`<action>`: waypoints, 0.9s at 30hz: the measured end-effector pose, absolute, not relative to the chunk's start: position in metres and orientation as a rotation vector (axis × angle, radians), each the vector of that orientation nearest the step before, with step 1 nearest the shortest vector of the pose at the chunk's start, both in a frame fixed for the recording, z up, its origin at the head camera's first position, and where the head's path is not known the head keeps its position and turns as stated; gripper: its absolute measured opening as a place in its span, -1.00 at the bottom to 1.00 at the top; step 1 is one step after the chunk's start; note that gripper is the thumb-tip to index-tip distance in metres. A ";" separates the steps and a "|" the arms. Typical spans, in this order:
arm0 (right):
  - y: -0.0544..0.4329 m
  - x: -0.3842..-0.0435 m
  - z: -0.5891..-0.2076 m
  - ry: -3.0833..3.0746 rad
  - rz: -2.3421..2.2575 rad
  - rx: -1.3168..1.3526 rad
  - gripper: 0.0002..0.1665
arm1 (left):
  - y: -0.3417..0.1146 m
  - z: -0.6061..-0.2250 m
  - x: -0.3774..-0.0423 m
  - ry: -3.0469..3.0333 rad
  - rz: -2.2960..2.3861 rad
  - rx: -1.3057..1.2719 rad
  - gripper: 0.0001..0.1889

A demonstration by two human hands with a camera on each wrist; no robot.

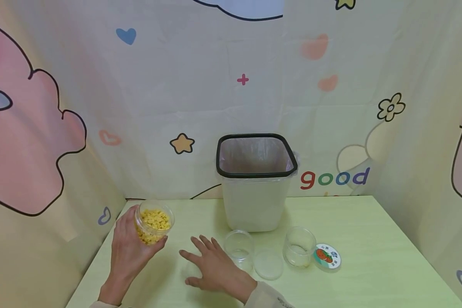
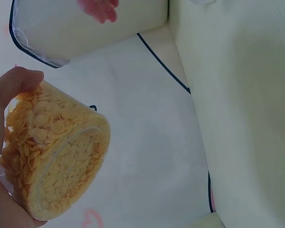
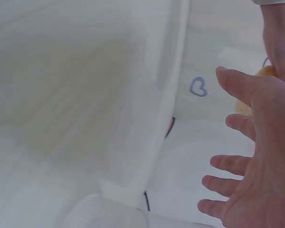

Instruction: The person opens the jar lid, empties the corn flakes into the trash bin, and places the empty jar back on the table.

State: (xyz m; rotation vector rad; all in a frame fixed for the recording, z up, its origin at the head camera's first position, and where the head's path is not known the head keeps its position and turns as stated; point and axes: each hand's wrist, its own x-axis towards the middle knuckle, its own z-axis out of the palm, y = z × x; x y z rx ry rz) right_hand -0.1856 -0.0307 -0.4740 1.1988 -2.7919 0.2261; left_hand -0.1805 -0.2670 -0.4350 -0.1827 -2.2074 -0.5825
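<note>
My left hand (image 1: pixel 128 244) grips a clear plastic jar (image 1: pixel 154 222) of yellow flakes above the left part of the table. In the left wrist view the jar (image 2: pixel 61 156) is tilted, its base toward the camera, with flakes pressed against its wall. No lid covers its mouth in the head view. My right hand (image 1: pixel 219 267) is spread, fingers apart, palm down over the table between that jar and an empty clear jar (image 1: pixel 239 248). In the right wrist view the right hand (image 3: pixel 261 166) holds nothing.
A white bin (image 1: pixel 256 205) with a black rim and plastic liner stands at the back. Before it lie a clear lid (image 1: pixel 268 265), a second clear jar (image 1: pixel 299 247) and a lid with a tomato picture (image 1: pixel 327 256). Printed cloth (image 1: pixel 158 85) surrounds the table (image 1: pixel 377 273).
</note>
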 end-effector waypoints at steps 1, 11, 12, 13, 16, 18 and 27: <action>-0.030 -0.185 -0.471 -2.777 0.223 1.197 -0.21 | -0.267 -0.435 -0.181 -2.204 -0.581 -0.188 0.19; -0.020 -0.184 -0.454 -2.717 0.264 1.183 -0.19 | -0.262 -0.429 -0.182 -2.208 -0.573 -0.210 0.19; -0.019 -0.184 -0.453 -2.709 0.274 1.180 -0.20 | -0.261 -0.428 -0.183 -2.210 -0.574 -0.212 0.19; -0.018 -0.184 -0.451 -2.702 0.285 1.177 -0.20 | -0.260 -0.427 -0.183 -2.210 -0.574 -0.215 0.20; -0.012 -0.183 -0.446 -2.675 0.309 1.168 -0.19 | -0.256 -0.425 -0.185 -2.205 -0.580 -0.221 0.21; -0.008 -0.182 -0.442 -2.660 0.317 1.159 -0.19 | -0.254 -0.423 -0.185 -2.200 -0.587 -0.225 0.21; 0.012 -0.179 -0.421 -2.628 0.348 1.121 -0.18 | -0.242 -0.414 -0.190 -2.165 -0.604 -0.265 0.19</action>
